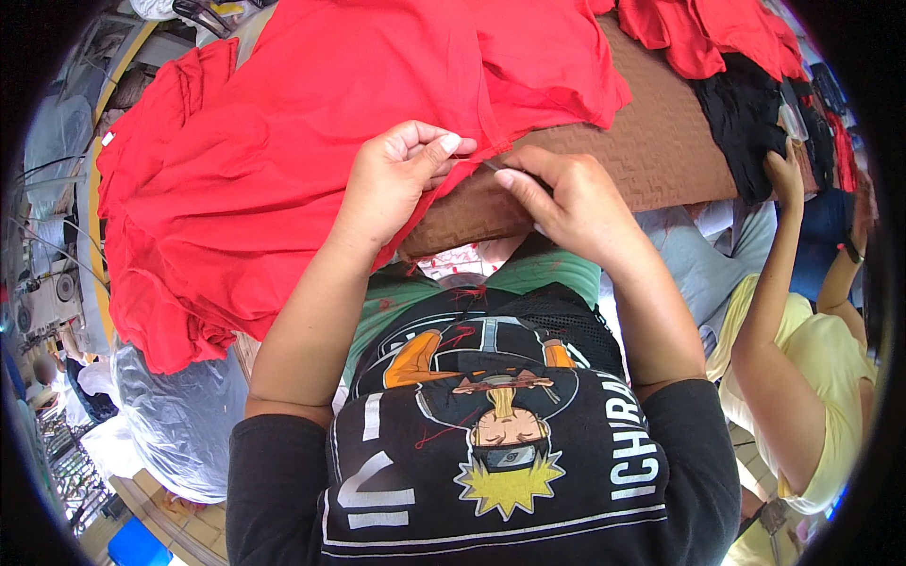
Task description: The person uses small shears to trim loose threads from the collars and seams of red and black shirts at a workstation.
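Observation:
A red garment (255,141) is spread over the brown covered table in front of me, and its edge hangs toward my lap. My left hand (404,177) is closed in a pinch at the garment's hem, thumb against the forefinger. Just to the right, my right hand (571,193) is closed round a small, thin, dark tool (493,165), whose tip points at the hem between the two hands. Most of that tool is hidden by my fingers, so its kind does not show.
Brown quilted cloth (651,113) covers the table. More red garments (717,33) and black cloth (741,123) lie at the far right, where a person in yellow (802,387) handles them. Clear plastic (179,424) wraps a bundle at left. Red thread scraps lie on my lap.

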`<action>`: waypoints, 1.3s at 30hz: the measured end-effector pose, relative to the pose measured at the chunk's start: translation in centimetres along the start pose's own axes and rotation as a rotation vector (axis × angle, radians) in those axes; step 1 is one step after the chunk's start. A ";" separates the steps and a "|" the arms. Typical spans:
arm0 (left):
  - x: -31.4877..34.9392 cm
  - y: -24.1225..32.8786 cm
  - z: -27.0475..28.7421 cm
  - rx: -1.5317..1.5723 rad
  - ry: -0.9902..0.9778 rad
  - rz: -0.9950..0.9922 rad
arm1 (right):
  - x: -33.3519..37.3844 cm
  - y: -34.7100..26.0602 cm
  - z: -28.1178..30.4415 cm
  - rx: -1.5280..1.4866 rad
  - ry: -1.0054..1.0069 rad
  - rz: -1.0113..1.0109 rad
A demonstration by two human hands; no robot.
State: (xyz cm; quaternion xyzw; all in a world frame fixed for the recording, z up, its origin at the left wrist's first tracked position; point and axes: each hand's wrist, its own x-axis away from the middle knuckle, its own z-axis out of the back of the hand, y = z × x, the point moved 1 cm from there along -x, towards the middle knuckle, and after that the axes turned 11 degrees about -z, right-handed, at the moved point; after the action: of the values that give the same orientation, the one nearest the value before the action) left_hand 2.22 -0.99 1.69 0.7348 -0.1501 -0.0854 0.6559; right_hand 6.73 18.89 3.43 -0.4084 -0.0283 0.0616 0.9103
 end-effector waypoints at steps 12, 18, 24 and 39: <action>0.6 0.5 0.2 -0.010 -0.087 -0.029 | 0.2 -1.5 -0.7 0.106 0.027 0.026; 2.3 2.9 0.6 -0.305 -0.294 -0.264 | 0.3 -2.2 -0.6 0.255 0.022 0.094; 8.4 10.9 3.7 -1.036 -0.838 -0.393 | 1.1 -1.5 2.4 0.232 0.174 0.042; 11.9 -2.2 2.3 -1.087 -0.290 0.189 | 3.1 -3.3 2.6 0.249 0.167 0.045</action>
State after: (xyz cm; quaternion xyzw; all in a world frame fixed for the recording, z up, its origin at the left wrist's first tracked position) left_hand 12.89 -6.90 0.11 0.2559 -0.2382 -0.1911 0.9172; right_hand 9.87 19.13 7.62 -0.2966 0.0644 0.0508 0.9515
